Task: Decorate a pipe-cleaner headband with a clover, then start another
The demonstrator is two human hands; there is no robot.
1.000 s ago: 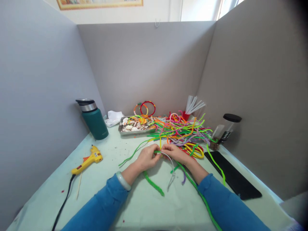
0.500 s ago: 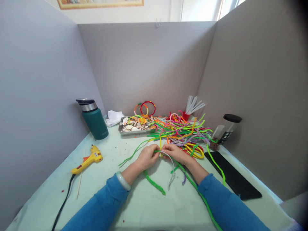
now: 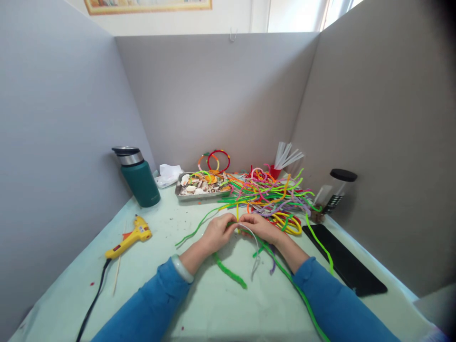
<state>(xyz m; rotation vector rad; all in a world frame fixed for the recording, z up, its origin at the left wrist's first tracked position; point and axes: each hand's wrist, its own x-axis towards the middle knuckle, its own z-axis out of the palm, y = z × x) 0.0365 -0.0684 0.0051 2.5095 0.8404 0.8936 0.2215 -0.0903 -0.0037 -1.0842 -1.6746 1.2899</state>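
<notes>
My left hand [image 3: 220, 231] is closed in a pinch on a green pipe cleaner [image 3: 231, 274], whose short fuzzy end hangs below the palm. Almost touching it, my right hand [image 3: 260, 226] has its fingertips pinched on green pipe cleaner too; a long green length [image 3: 285, 274] runs from under that hand along the right forearm to the bottom edge. A thin white curved band [image 3: 255, 240] comes out between the fingertips and bends down toward the table. My fingers hide where band and pipe cleaner meet. A short purple piece [image 3: 272, 267] lies below my right wrist.
Beyond my hands lie a heap of coloured pipe cleaners [image 3: 270, 194] and a metal tray [image 3: 203, 195] of shells. A yellow glue gun [image 3: 130, 237] and a green bottle [image 3: 140, 183] stand left. On the right are a black slab [image 3: 345, 261] and a black-lidded jar [image 3: 338, 190].
Both hands stay almost in place, fingertips slightly shifted. The green bit seen between them has become mostly covered, and the hanging green end has swung slightly right.
</notes>
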